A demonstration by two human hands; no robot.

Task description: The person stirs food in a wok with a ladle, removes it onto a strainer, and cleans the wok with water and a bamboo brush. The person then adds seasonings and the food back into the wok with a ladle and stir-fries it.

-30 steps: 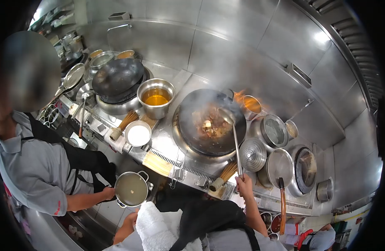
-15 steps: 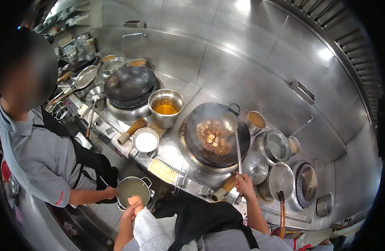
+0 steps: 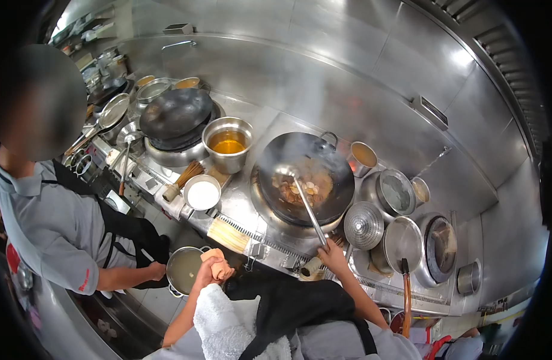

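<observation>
My right hand (image 3: 332,254) is closed around the handle of a long metal ladle (image 3: 307,207), whose bowl rests in the large black wok (image 3: 342,180). Steam rises from browned, sliced food (image 3: 312,188) in the wok's bottom. Near my waist, my left hand (image 3: 208,273) is closed on a folded orange cloth (image 3: 217,264). A white towel (image 3: 219,318) hangs beside my left forearm. The wok sits on a burner, tilted slightly.
At left a person (image 3: 60,228) in grey reaches toward a two-handled pot (image 3: 184,271). A pot of yellow oil (image 3: 228,157), a bowl of white contents (image 3: 202,193) and a second wok (image 3: 175,113) stand left; strainers (image 3: 364,225) and pots lie right.
The ladle has moved left and down from the wok's right side into the food. My left hand has risen rightward with the orange cloth. The view has shifted slightly.
</observation>
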